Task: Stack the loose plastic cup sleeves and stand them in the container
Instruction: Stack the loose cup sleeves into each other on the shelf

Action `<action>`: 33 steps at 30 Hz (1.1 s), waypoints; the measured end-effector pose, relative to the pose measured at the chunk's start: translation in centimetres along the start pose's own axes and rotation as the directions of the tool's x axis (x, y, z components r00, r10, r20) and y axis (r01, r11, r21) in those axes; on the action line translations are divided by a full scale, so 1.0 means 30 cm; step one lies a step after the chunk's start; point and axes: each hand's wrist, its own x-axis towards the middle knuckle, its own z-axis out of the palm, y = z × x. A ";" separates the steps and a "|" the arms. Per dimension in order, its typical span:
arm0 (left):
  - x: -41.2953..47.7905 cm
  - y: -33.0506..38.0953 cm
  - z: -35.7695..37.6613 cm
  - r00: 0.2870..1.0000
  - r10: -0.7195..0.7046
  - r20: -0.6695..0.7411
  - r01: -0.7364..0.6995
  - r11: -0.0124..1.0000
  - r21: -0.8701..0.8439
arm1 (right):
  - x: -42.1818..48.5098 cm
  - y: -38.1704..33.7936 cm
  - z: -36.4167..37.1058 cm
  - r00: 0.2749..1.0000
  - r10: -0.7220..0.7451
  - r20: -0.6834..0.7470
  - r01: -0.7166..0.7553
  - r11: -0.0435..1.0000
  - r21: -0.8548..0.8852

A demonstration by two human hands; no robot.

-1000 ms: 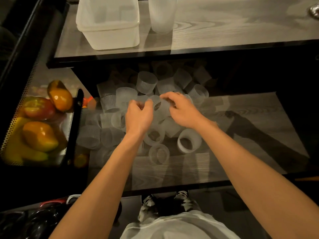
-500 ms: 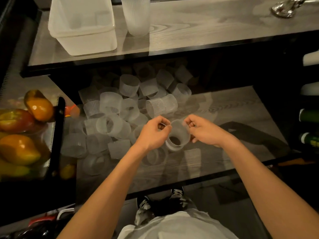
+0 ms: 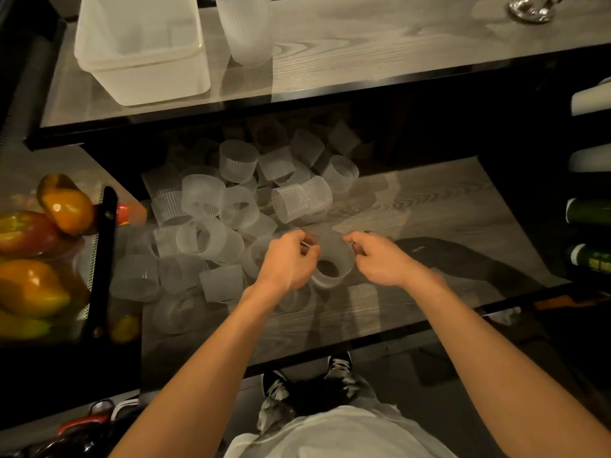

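Near the front edge of the lower shelf (image 3: 413,206), as my head camera saw it, I held one frosted sleeve (image 3: 334,259) just above the wood, its opening turned up toward me. My left hand (image 3: 291,259) pinched its left rim with curled fingers. My right hand (image 3: 380,259) pinched the right rim, so the sleeve hung between the two. Behind it and off to the left lay the pile (image 3: 215,219) of loose sleeves, tumbled on their sides toward the shelf's back left corner. A nested pair (image 3: 301,200) lay at the pile's right side. The container (image 3: 142,51) stood at the left end of the upper shelf (image 3: 363,51). A tall stack (image 3: 248,28) stood upright just beside it, outside it. Fruit (image 3: 33,285) sat beyond the lower shelf's left edge.

I judged the sleeve to be very light, thin and springy, with ribbed walls that gave some grip. Squeezed hard, it would likely go oval and refuse to nest. The rim, taken at opposite sides with light fingertips, looked the best hold.

A second earlier both my hands had been deeper in the middle of the pile, picking. Half a second earlier the sleeve was already between them, and since then the hold had hardly changed.
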 end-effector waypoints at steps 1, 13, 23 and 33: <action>0.000 0.003 0.002 1.000 -0.006 -0.009 0.006 1.000 0.021 | 0.007 0.012 0.002 1.000 0.019 0.006 -0.019 0.999 -0.043; 0.103 0.038 -0.064 0.956 -0.264 0.126 0.269 0.963 -0.022 | 0.198 0.033 0.038 0.905 0.411 0.106 -0.392 0.715 0.579; 0.150 0.075 -0.063 0.913 -0.379 0.151 0.371 0.925 0.081 | 0.306 0.024 0.072 0.909 0.381 0.172 -0.405 0.699 0.590; 0.152 0.144 -0.045 0.983 -0.179 0.039 0.177 0.983 0.043 | 0.232 -0.001 -0.020 0.927 0.349 -0.135 -0.080 0.538 0.839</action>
